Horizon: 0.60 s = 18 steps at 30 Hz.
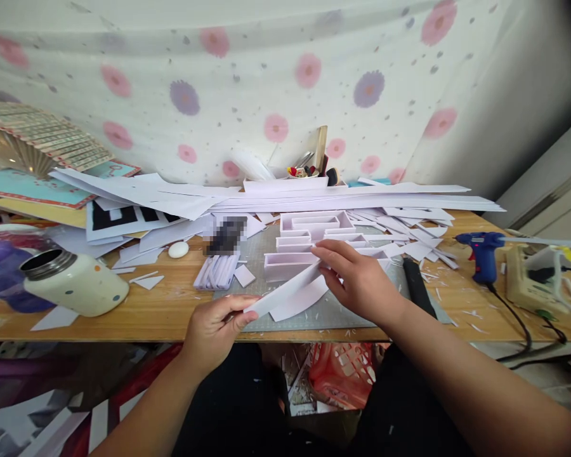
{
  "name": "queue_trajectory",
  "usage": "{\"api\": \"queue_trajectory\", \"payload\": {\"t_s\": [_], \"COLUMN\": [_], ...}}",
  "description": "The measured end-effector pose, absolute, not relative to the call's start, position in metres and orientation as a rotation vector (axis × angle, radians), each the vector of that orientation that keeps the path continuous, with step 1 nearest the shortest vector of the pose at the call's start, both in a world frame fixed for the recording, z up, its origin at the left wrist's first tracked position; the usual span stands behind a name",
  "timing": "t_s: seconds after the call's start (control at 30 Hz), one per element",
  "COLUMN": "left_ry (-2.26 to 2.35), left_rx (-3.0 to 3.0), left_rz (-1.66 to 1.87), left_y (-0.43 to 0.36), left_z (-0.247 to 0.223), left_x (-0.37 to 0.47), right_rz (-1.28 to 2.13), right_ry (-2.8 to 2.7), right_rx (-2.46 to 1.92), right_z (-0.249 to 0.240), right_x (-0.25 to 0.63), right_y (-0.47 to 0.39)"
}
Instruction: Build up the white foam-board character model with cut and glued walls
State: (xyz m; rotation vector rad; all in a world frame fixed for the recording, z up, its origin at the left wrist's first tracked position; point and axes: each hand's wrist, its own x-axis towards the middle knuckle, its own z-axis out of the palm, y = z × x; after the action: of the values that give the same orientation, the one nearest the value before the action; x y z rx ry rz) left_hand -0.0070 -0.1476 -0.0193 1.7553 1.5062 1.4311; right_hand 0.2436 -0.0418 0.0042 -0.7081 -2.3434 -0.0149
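Note:
A white strip of sheet material (285, 293) is held slantwise above the grey cutting mat (266, 324). My left hand (216, 330) pinches its lower left end between thumb and fingers. At its upper right end, my right hand (356, 279) has its fingers closed on the strip. Beneath the strip, a curved white piece (302, 303) lies on the mat. Just behind the hands stands a white structure of narrow open compartments (288, 270), partly covered by my right hand.
A blue glue gun (483, 254) stands at the right, its cable trailing forward. Long white sheets (361, 201) and offcuts lie along the back. At the left are an open cream bottle (80, 285) on its side, a white egg-shaped object (177, 249) and bundled white strips (216, 273).

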Motion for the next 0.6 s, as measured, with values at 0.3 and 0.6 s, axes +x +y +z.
{"api": "queue_trajectory", "payload": {"t_s": [0.3,0.6], "left_ry": [1.153,1.141], "left_rx": [1.833,2.093], "left_rz": [1.312,1.006], "left_y": [-0.141,-0.175], "left_z": [-0.017,0.006], "left_x": [-0.026,-0.061], "right_rz": [0.351,0.361], "right_ry": [-2.403,-2.442], "right_rx": [-0.462,-0.564], "right_z": [0.018,0.002], "right_x": [0.250,0.237], "right_y": [-0.052,-0.087]}}
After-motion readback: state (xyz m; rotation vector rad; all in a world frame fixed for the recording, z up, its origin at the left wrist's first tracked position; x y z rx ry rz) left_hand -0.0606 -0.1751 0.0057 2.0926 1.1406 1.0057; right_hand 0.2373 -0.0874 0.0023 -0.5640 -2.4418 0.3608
